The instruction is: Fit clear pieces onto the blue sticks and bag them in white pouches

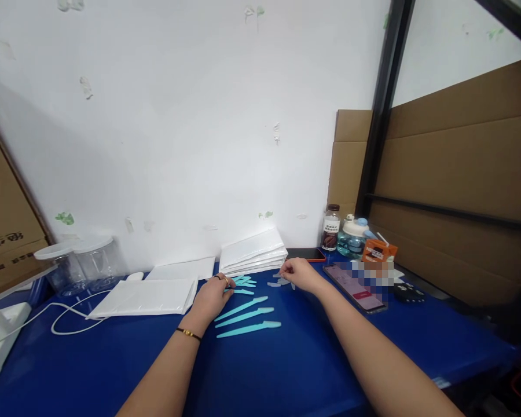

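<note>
My left hand (216,294) is at a small pile of teal eyebrow razors (244,282), its fingers bent and closed around the handle ends. The exact grip is partly hidden by the hand. Nearer me, three more teal razors (248,329) lie side by side, their blade ends toward the right. My right hand (301,274) has thumb and fingers pinched together over several small translucent plastic caps (274,284). What sits between those fingertips is too small to make out.
Stacked white envelopes (252,252) stand behind the razors, with another white packet (141,298) to the left. Clear jars (96,263), a cable and a power strip (4,341) lie farther left. On the right are a phone (353,285), a bottle (330,229) and a drinking cup (351,240).
</note>
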A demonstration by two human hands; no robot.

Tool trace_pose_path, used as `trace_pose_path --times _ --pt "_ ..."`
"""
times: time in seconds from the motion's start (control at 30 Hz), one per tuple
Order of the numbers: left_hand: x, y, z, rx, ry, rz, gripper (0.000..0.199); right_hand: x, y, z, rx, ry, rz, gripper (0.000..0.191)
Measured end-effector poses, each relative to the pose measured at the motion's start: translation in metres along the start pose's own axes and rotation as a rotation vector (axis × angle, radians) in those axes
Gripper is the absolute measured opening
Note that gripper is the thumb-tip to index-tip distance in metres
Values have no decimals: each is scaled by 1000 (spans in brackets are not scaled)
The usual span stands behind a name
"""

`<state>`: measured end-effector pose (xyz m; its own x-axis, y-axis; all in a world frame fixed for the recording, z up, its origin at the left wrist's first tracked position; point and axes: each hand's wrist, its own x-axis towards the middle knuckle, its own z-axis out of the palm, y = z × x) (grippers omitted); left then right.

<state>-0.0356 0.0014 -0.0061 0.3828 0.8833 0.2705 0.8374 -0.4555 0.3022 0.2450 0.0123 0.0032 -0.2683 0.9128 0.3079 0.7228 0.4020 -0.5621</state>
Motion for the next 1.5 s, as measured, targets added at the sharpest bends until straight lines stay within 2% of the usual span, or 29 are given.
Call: trace_pose_path --times 0.13,0.27,0.43,0.57,0.83,1.07,1.2,1.33,1.5 --pt "1 -4 0 43 -28 -11 16 0 -2 12 -127 -35 -72 12" --pt "2 -2 2 26 -23 -25 11 2 -6 25 -192 -46 -39 7" --pt "2 8 0 19 -72 -32 10 3 -6 30 11 -164 17 9" --pt "2 18 1 31 -105 -32 12 1 -11 34 96 -211 -14 11" --pt "1 17 5 46 -85 23 16 2 -16 34 57 -156 -82 17" --pt "3 11 8 11 -89 21 18 1 -17 31 -108 -142 -186 14" --pt "3 10 9 -7 -95 1 19 1 -19 33 -129 -144 -229 15" --pt "3 14 9 -54 -115 -9 20 0 -24 39 -105 -138 -215 14" --pt "2 27 11 -159 -153 63 20 -2 -32 47 -48 -184 -244 13"
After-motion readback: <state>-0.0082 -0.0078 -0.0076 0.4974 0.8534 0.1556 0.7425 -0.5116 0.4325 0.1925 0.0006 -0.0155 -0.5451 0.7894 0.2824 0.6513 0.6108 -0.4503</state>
